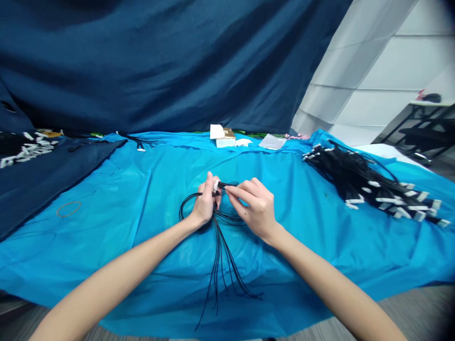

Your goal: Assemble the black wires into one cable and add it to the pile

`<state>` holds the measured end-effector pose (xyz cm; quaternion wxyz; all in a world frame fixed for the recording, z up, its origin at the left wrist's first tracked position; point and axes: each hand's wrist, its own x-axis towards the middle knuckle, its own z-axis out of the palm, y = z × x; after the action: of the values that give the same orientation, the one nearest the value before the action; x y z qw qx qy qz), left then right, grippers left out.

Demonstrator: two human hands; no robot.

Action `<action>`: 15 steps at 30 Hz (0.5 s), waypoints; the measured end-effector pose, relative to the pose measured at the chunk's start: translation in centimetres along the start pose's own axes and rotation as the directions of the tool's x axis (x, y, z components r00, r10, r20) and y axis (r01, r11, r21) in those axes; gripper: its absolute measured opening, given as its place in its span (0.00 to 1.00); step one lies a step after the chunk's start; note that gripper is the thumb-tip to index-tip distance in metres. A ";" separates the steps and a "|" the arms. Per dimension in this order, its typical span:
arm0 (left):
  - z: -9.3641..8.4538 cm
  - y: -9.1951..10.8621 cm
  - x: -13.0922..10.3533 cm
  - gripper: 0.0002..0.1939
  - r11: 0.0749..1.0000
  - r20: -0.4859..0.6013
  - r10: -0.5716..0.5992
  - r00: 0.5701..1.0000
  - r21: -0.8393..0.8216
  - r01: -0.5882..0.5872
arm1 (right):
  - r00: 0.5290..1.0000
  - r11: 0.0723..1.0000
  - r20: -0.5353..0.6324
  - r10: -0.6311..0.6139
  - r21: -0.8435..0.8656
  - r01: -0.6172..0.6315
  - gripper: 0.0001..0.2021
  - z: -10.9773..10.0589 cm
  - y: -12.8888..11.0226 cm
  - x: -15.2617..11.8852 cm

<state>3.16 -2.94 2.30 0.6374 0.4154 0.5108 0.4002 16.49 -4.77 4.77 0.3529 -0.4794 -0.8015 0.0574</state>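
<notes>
Left hand (205, 204): centre of the frame, closed around a gathered bunch of black cords (222, 237) with the thumb up against a small white plug (215, 185) — a pinch that seems meant to keep the plug steady and facing the other hand.

Right hand (255, 204): just right of the left one, forefinger and thumb pinched on a cord end right at the plug; the remaining fingers curl loosely. The fine tip grip suits so thin a cord.

Cords: looped under and around both hands at centre frame, the loose tails fanning down toward the lower edge — apparently left to trail so only the ends need handling.

Cloth (142, 189): bright blue sheet over the work surface; black cords and white parts show up sharply against it.

Cord pile (369, 187): right of the frame, a thick heap of black cords with white plugs on their ends, all lying roughly the same way — well apart from the hands, kept as its own lot.

White pieces (26, 150): far left on a darker cloth, a scatter of small parts, too small to identify.

Rubber band (68, 208): lying flat, left of centre.

Box (223, 135): small and white, at the far edge of the cloth, top centre, with a clear bag (272, 141) beside it.

Backdrop (159, 61): dark blue drape across the upper frame.
</notes>
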 end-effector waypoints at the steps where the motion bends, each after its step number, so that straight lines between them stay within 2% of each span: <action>1: 0.0 0.0 -0.1 0.29 1.000 0.023 0.000 1.000 0.002 0.000 | 0.999 0.999 0.005 -0.034 -0.035 0.035 0.06 0.1 0.1 -0.1; 6: 0.1 -0.1 -0.2 0.29 1.000 0.039 -0.005 0.999 -0.016 0.006 | 0.993 0.982 -0.002 -0.118 -0.147 0.117 0.04 0.2 0.2 -0.1; 15: 0.1 -0.1 -0.2 0.28 1.000 0.024 0.022 0.999 0.021 -0.023 | 0.991 0.980 -0.013 -0.131 -0.156 0.127 0.05 0.3 0.2 0.1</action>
<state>3.21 -3.15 2.29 0.6345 0.4327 0.5026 0.3970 16.41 -4.55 4.48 0.3267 -0.4530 -0.8288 -0.0334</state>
